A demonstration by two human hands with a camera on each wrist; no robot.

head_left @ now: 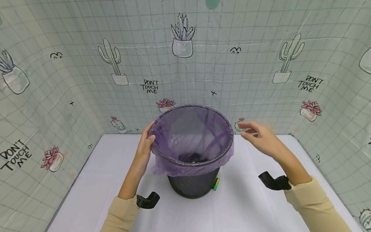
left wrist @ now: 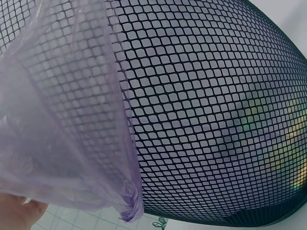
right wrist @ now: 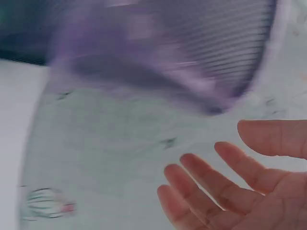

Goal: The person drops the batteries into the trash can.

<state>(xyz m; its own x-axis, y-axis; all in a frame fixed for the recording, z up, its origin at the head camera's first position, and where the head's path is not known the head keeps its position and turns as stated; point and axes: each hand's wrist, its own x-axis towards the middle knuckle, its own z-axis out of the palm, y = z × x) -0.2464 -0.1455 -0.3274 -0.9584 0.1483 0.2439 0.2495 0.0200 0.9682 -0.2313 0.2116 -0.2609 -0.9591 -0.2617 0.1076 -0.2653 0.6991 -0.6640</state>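
A black mesh wastebasket [head_left: 191, 185] stands upright on the white table, lined with a thin purple bin bag [head_left: 185, 170] folded out over its rim. My left hand [head_left: 145, 143] grips the rim on the left side, thumb at the edge and fingers along the outside. In the left wrist view, that hand's thumb [left wrist: 21, 211] shows beside the bag's overhang. Off the basket's right side, my right hand [head_left: 262, 138] is held in the air, fingers spread and slightly bent, touching nothing. Its palm is bare in the right wrist view.
A small green and yellow battery [head_left: 215, 184] lies on the table [head_left: 246, 206] against the basket's lower right side. Colourful blurred shapes show through the mesh [left wrist: 252, 112]. A cloth wall [head_left: 214, 71] with cactus prints encloses the table's back and sides.
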